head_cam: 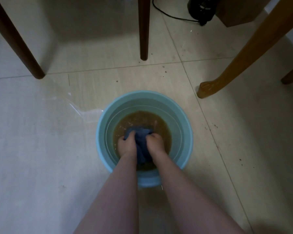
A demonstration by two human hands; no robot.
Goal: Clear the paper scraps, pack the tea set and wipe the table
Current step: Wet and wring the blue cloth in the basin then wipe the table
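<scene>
Blue cloth (141, 137), bunched and wet, gripped by left hand (126, 144) and right hand (155, 142) over brown water in bucket (183, 132), centre frame.

1 view, worn on the person's head, wide-angle and aimed almost straight down at the tiled floor (41, 149). Both forearms (120, 191) enter from the bottom edge and run up to the middle of the frame, where the left hand (126, 146) and right hand (156, 144) grip a cloth (140, 134) inside a bucket (184, 132) close below the lens. Furniture legs (144, 31) slant in from the top edge, splaying toward the upper corners.
</scene>
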